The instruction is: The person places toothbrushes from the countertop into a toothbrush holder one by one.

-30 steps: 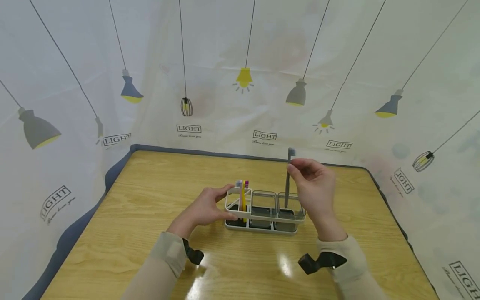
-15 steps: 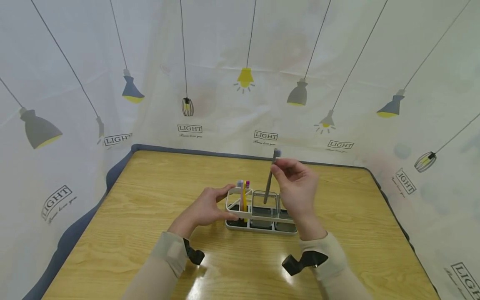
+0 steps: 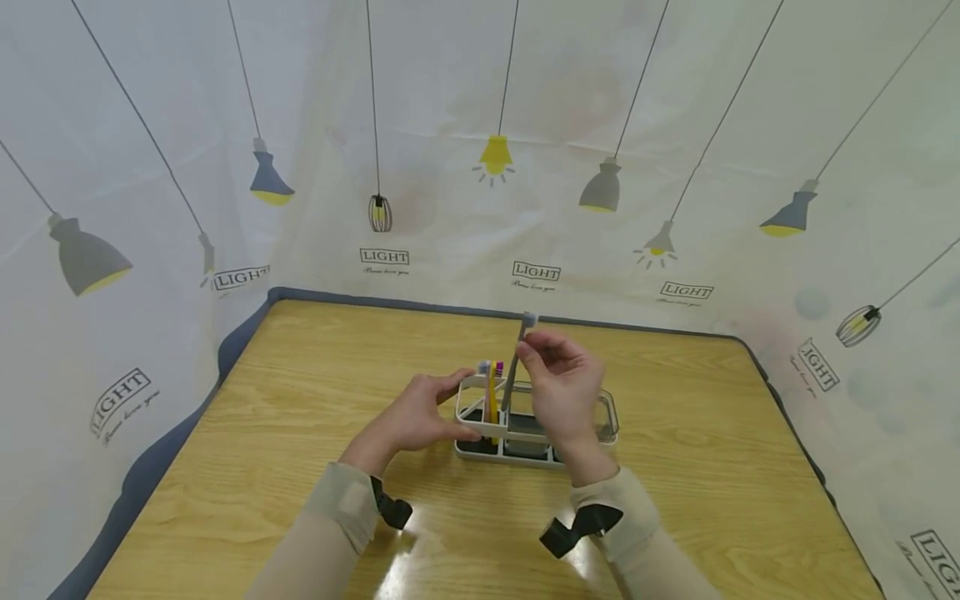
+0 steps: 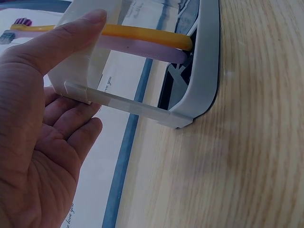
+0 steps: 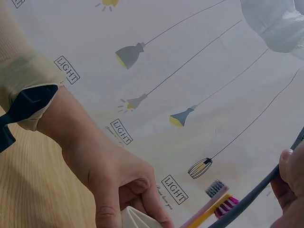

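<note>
My left hand [image 3: 416, 414] grips the upper rim of a white toothbrush holder [image 3: 525, 435] at its left end, thumb in front. A yellow toothbrush [image 4: 147, 35] and a lilac toothbrush [image 4: 142, 49] stand together in the holder's left compartment, heads up. My right hand [image 3: 566, 392] pinches a dark grey toothbrush [image 3: 513, 377] near its head, bristles up, handle slanting down to the left. Its lower end is by the divider between the left and middle compartments; I cannot tell whether it is inside. In the right wrist view, the grey toothbrush [image 5: 256, 190] passes close to the other two.
Clear cups with a grey rim [image 3: 611, 412] sit in the holder's middle and right places, partly hidden by my right hand. The holder stands on a wooden table [image 3: 337, 350]. A white curtain [image 3: 435, 167] printed with lamps surrounds the table's back and sides.
My right hand has carried the grey toothbrush leftward, from over the right cup past the middle one to beside the left compartment, and slightly lower. My left hand keeps its grip on the holder.
</note>
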A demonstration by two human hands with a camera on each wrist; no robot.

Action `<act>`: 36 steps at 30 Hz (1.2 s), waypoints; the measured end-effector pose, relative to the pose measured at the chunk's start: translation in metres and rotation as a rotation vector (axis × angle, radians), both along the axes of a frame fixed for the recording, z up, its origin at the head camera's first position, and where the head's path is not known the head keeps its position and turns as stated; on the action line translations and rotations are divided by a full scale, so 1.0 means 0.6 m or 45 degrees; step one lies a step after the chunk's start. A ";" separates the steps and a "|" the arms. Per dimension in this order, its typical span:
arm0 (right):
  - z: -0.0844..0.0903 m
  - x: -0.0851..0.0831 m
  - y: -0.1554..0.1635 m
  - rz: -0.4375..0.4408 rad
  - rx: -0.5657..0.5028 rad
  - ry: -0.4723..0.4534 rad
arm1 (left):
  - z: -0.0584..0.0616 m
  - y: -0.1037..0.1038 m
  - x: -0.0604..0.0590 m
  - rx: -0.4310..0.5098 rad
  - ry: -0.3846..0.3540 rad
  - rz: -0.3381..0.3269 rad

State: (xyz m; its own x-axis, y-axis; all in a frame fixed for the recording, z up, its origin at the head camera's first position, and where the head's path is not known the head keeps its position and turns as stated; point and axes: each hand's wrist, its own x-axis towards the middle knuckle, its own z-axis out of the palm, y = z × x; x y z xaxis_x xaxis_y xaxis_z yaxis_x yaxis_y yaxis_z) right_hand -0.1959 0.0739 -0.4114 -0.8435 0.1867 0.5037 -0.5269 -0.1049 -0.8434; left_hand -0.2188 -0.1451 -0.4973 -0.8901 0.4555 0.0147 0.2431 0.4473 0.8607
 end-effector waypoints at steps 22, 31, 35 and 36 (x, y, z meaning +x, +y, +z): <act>-0.089 0.023 -0.028 0.005 0.062 -0.152 | -0.001 -0.004 0.000 0.040 0.034 -0.043; -0.113 0.034 -0.028 0.005 0.078 -0.129 | -0.002 -0.002 -0.001 0.055 0.027 -0.048; -0.119 0.035 -0.029 0.014 0.064 -0.102 | -0.001 -0.002 0.000 0.048 0.024 -0.044; -0.120 0.035 -0.029 0.016 0.062 -0.099 | -0.001 -0.002 0.000 0.044 0.024 -0.042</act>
